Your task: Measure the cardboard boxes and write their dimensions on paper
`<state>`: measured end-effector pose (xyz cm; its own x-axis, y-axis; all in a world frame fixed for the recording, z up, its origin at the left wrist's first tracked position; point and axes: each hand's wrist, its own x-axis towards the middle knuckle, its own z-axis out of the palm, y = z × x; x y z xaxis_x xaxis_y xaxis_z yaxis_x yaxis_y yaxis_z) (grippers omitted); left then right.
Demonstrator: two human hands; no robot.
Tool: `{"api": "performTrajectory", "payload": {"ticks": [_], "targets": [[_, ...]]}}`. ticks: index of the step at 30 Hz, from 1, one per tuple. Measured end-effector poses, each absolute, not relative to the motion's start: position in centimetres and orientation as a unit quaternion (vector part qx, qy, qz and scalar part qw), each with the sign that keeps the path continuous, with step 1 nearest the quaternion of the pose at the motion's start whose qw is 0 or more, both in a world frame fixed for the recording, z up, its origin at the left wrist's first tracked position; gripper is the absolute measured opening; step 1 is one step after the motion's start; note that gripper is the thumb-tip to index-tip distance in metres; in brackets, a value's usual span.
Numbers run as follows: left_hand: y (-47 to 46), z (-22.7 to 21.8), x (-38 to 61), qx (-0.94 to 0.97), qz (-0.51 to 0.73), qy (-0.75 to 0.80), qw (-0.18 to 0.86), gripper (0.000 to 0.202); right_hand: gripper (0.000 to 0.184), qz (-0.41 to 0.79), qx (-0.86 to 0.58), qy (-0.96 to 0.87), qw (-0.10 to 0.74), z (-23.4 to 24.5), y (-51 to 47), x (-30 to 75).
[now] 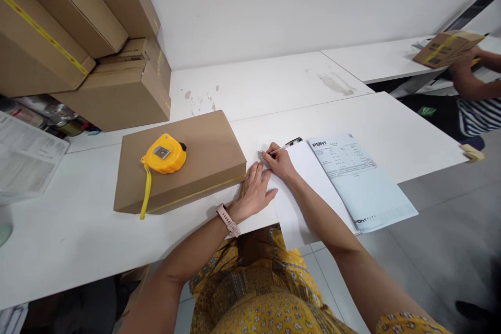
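My right hand (278, 160) is closed around a slim pen (282, 147), its tip low near small dark marks on the white surface. My left hand (256, 193) lies flat with fingers stretched, close beside the right hand and the near corner of a closed cardboard box (203, 141). On that box rests a yellow tape measure (166, 154) with a yellow strap hanging over the front. White paper (301, 177) lies under my right forearm, a black clip (294, 141) at its top. A printed form (348, 177) overlaps it on the right.
Several cardboard boxes (133, 88) are stacked at the back left. A clear bin with papers (27, 156) stands at the left edge. At far right, another person's hand (464, 62) holds a taped box (446, 49). The white table (78, 250) ends just before my body.
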<state>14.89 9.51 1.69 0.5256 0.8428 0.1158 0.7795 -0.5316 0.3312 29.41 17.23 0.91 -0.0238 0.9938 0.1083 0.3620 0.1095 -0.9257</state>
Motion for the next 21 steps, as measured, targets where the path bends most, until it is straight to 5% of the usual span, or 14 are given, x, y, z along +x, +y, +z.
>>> {"api": "performTrajectory", "payload": {"ticks": [21], "targets": [[9.52, 1.37, 14.87, 0.869, 0.125, 0.468, 0.105, 0.056, 0.023, 0.376, -0.545, -0.602, 0.446, 0.39, 17.45, 29.62]]}}
